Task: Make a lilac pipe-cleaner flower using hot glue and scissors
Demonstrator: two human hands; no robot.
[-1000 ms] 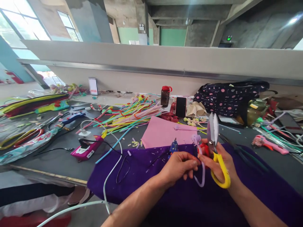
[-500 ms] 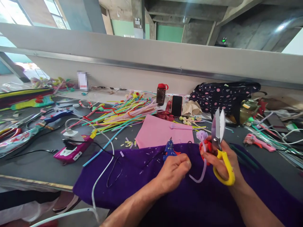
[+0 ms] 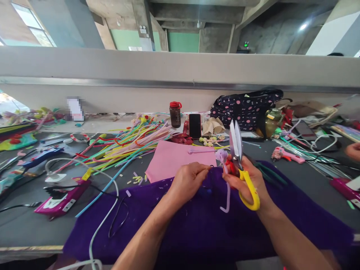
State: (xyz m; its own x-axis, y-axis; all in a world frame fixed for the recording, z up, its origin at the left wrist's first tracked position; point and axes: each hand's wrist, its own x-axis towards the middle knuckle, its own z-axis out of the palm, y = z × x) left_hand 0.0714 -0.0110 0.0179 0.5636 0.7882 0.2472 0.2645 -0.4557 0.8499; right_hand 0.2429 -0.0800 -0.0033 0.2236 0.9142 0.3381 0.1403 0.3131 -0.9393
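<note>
My right hand (image 3: pixel 249 183) holds scissors (image 3: pixel 236 144) with yellow handles, their blades pointing up and slightly apart. Between its thumb and fingers it also pinches a lilac pipe-cleaner flower (image 3: pixel 221 155), whose stem hangs down and bends at its lower end. Something red (image 3: pixel 231 165) shows behind the stem, partly covered by the fingers. My left hand (image 3: pixel 189 182) is closed in a pinch over the purple cloth (image 3: pixel 146 221), beside a small dark loop. What its fingers hold, if anything, I cannot make out. A pink sheet (image 3: pixel 163 161) lies just beyond the left hand.
Loose pipe cleaners (image 3: pixel 132 140) lie in a heap at the back left. Beyond stand a bottle (image 3: pixel 174 116) and a phone (image 3: pixel 195 126). A magenta power strip (image 3: pixel 63 200) trails cables at left. A pink glue gun (image 3: pixel 287 155) lies right, with another person's hand (image 3: pixel 353 152) at the edge.
My view has turned to the right. The left hand has moved forward to the cloth's far edge, covering the blue glue gun's place. The right hand keeps the scissors and flower.
</note>
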